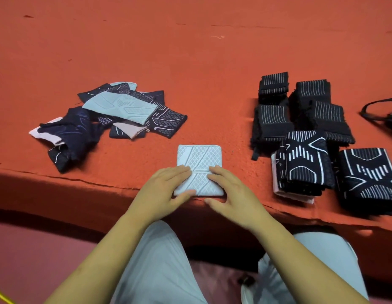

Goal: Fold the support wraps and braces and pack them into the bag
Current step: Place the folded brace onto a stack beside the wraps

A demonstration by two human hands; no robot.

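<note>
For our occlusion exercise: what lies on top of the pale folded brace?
On the pale brace, the left hand rests at left, the right hand at right. Its far half shows bare; fabric under the hands is hidden.

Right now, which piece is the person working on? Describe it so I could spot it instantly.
On the orange-red table, look at the near edge, between the loose pile on the left and the dark folded stacks on the right. There the left hand and right hand press on a folded pale grey brace, the only light, diamond-patterned piece lying alone.
</note>
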